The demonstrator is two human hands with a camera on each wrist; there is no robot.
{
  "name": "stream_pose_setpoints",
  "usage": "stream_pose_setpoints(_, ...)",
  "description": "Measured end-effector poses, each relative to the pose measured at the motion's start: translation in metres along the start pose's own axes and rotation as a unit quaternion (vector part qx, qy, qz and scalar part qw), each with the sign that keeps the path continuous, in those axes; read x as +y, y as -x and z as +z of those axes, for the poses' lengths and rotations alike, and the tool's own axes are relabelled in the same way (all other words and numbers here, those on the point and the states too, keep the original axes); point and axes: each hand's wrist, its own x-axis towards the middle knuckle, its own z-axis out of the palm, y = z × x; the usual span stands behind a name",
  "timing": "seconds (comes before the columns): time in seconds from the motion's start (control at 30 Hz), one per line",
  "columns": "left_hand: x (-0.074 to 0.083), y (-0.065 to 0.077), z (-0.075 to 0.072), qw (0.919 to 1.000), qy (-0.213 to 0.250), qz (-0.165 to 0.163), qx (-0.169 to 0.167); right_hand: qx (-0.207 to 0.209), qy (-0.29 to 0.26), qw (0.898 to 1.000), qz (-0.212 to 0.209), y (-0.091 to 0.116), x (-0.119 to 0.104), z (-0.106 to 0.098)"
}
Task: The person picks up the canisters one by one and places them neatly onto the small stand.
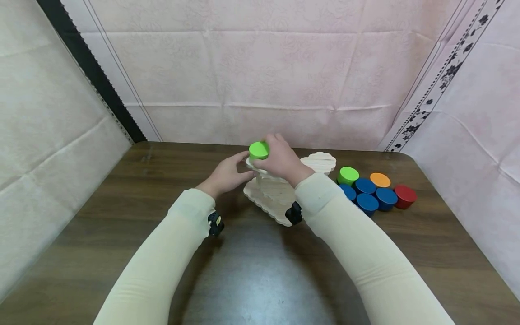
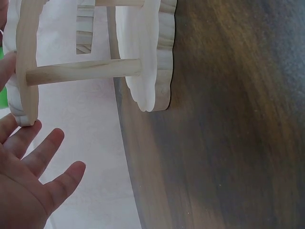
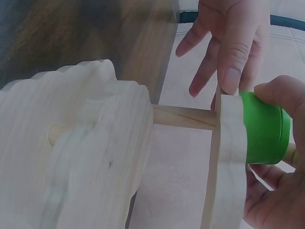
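Observation:
A pale wooden tiered stand (image 1: 271, 205) with scalloped boards stands at mid-table; round wooden pegs (image 2: 86, 71) join its boards. My right hand (image 1: 282, 158) holds a green cylinder (image 1: 258, 150) between thumb and fingers, its base at the top of the raised board (image 3: 228, 157). From the other side, my left hand (image 1: 229, 174) grips that board's edge. In the right wrist view, the left thumb (image 3: 231, 78) lies against the edge beside the green cylinder. Its outer fingers (image 2: 71, 176) stretch out loosely in the left wrist view.
Right of the stand, several blue cylinders (image 1: 367, 203) cluster with another green cylinder (image 1: 348, 175), an orange cylinder (image 1: 380, 179) and a red cylinder (image 1: 405, 196). The stand's other board (image 1: 322, 160) reaches back right. Pale cloth (image 1: 264, 67) hangs behind the brown table (image 1: 162, 189).

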Motion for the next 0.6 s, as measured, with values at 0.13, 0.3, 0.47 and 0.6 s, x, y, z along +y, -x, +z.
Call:
stream_pose_setpoints(0.13, -0.0001, 0.0, 0.0003, 1.0, -0.002, 0.001, 0.002, -0.002, -0.003, 1.0, 0.007, -0.0005, -0.0013, 0.0009)
stream_pose_setpoints(0.3, -0.0014, 0.0009, 0.0005, 1.0, -0.003, 0.002, 0.001, 0.002, -0.012, 1.0, 0.008, -0.0011, -0.0015, 0.0044)
stream_pose_setpoints(0.47, -0.0018, 0.0019, 0.0004, 0.9999, -0.012, 0.003, 0.002, 0.011, 0.021, 1.0, -0.008, 0.0011, 0.0005, 0.0072)
stream_pose_setpoints(0.6, -0.0011, 0.0012, 0.0001, 0.9998, -0.015, 0.009, 0.002, 0.038, 0.078, 0.996, -0.033, 0.0078, 0.0036, 0.0044)
